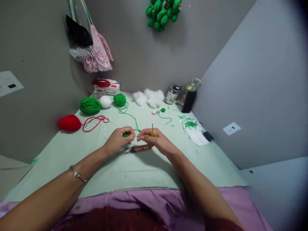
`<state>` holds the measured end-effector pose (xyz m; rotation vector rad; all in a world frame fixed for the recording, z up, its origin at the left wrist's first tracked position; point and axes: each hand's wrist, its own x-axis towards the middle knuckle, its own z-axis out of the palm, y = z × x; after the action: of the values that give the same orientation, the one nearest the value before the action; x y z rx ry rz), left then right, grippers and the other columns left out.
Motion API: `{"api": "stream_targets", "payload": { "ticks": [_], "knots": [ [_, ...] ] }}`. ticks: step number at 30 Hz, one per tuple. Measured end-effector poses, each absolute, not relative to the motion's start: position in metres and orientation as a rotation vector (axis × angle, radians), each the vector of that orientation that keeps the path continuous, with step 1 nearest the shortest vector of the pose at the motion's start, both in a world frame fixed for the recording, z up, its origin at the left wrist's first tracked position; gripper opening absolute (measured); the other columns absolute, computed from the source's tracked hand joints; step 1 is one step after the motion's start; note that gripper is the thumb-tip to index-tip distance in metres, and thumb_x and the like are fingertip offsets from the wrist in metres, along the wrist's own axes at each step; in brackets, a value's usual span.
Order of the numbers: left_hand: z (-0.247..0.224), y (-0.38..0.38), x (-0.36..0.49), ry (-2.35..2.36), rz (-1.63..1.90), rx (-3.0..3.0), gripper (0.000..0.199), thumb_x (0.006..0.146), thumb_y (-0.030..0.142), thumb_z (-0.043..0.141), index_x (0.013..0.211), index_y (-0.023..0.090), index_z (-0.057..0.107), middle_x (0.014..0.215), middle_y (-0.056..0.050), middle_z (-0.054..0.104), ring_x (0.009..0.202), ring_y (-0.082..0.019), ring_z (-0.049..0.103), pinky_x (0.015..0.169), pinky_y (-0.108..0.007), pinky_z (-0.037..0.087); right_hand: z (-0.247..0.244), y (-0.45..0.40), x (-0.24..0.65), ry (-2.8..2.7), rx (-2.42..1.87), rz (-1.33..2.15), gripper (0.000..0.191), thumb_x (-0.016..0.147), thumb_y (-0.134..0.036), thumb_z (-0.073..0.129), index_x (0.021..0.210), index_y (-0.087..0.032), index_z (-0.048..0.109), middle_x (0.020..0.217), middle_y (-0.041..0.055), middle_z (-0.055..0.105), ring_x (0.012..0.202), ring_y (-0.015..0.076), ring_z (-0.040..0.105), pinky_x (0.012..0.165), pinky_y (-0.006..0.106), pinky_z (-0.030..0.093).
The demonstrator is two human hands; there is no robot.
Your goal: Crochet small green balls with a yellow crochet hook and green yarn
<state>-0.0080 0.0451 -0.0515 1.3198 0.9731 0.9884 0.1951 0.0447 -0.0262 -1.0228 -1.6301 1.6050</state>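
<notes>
My left hand [120, 138] is closed in a pinch on a small green crochet piece [125, 135], mostly covered by the fingers. Close beside it, my right hand [154, 138] is closed around a crochet hook [152, 132] with a yellow handle, its thin metal shaft pointing up. A strand of green yarn [136, 120] runs from the small green ball [119, 99] at the back down to the hands. Red-handled thread snips [139, 148] lie on the table just under my hands.
Left on the covered table [115, 179] sit red yarn [70, 123], a green skein [90, 106] and a white ball [105, 101]. White stuffing [154, 98], a pen cup [171, 95] and a propped phone [189, 102] stand behind. Green scraps [189, 124] lie on tissue [198, 136] at right.
</notes>
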Motion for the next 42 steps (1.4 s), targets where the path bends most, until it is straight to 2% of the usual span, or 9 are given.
{"api": "stream_targets", "payload": {
  "ticks": [6,10,14,20,25,29,33,37,42],
  "knots": [
    [-0.055,0.049,-0.014,0.831,0.934,1.125,0.025,0.088,0.040,0.076,0.086,0.015,0.078,0.066,0.000,0.058,0.052,-0.010,0.045,0.045,-0.020,0.036,-0.027,0.056,0.206,-1.438,-1.025,1.654,0.026,0.080,-0.042,0.074,0.083,-0.017,0.070,0.051,-0.0128,0.025,0.049,0.0074,0.014,0.050,0.028,0.009],
    [-0.053,0.047,-0.016,0.729,0.949,1.011,0.030,0.088,0.031,0.080,0.113,0.016,0.079,0.094,-0.007,0.071,0.077,-0.014,0.065,0.071,-0.024,0.055,-0.029,0.062,0.215,-1.345,-1.006,1.647,0.029,0.079,-0.044,0.078,0.086,-0.017,0.069,0.050,-0.0141,0.022,0.050,0.0070,0.011,0.051,0.028,0.008],
    [-0.056,0.047,-0.013,0.705,1.005,0.947,0.031,0.088,0.026,0.081,0.117,0.016,0.075,0.101,-0.007,0.074,0.087,-0.016,0.071,0.085,-0.027,0.058,-0.029,0.062,0.217,-1.299,-0.993,1.647,0.031,0.078,-0.044,0.079,0.088,-0.017,0.070,0.050,-0.0142,0.023,0.050,0.0068,0.011,0.050,0.027,0.008],
    [-0.061,0.047,-0.012,0.709,1.023,0.908,0.023,0.088,0.034,0.081,0.090,0.013,0.071,0.077,-0.001,0.066,0.052,-0.008,0.056,0.047,-0.017,0.042,-0.027,0.058,0.213,-1.304,-0.973,1.681,0.030,0.079,-0.043,0.080,0.087,-0.016,0.072,0.051,-0.0138,0.024,0.050,0.0060,0.012,0.051,0.026,0.008],
    [-0.060,0.047,-0.015,0.680,0.962,0.850,0.032,0.097,0.042,0.069,0.092,0.011,0.074,0.060,0.004,0.049,0.042,-0.006,0.042,0.039,-0.015,0.032,-0.028,0.058,0.211,-1.305,-0.983,1.670,0.030,0.079,-0.043,0.081,0.086,-0.016,0.072,0.051,-0.0136,0.024,0.049,0.0058,0.013,0.050,0.026,0.009],
    [-0.057,0.048,-0.015,0.636,0.965,0.809,0.028,0.097,0.031,0.070,0.119,0.015,0.074,0.081,-0.004,0.068,0.058,-0.009,0.060,0.054,-0.016,0.051,-0.033,0.062,0.213,-1.277,-1.003,1.592,0.031,0.079,-0.045,0.079,0.088,-0.016,0.070,0.050,-0.0139,0.024,0.049,0.0063,0.013,0.049,0.025,0.010],
    [-0.052,0.045,-0.012,0.639,0.955,0.824,0.032,0.092,0.021,0.077,0.123,0.015,0.074,0.102,-0.011,0.078,0.080,-0.015,0.074,0.079,-0.024,0.061,-0.037,0.066,0.214,-1.251,-1.040,1.469,0.032,0.080,-0.048,0.076,0.088,-0.018,0.067,0.050,-0.0142,0.023,0.049,0.0071,0.012,0.048,0.025,0.010],
    [-0.053,0.042,-0.009,0.673,0.955,0.876,0.034,0.080,0.018,0.089,0.110,0.017,0.074,0.095,-0.005,0.079,0.084,-0.017,0.077,0.082,-0.026,0.061,-0.039,0.065,0.212,-1.285,-1.095,1.308,0.041,0.083,-0.056,0.072,0.096,-0.016,0.070,0.057,-0.0086,0.044,0.048,0.0068,0.018,0.046,0.025,0.014],
    [-0.058,0.043,-0.008,0.752,1.021,0.947,0.038,0.072,0.027,0.096,0.097,0.019,0.068,0.086,0.001,0.076,0.075,-0.015,0.076,0.074,-0.024,0.058,-0.043,0.061,0.208,-1.342,-1.145,1.004,0.052,0.094,-0.063,0.059,0.121,-0.019,0.067,0.094,0.0041,0.070,0.055,0.0089,0.033,0.049,0.026,0.023]
  ]
}}
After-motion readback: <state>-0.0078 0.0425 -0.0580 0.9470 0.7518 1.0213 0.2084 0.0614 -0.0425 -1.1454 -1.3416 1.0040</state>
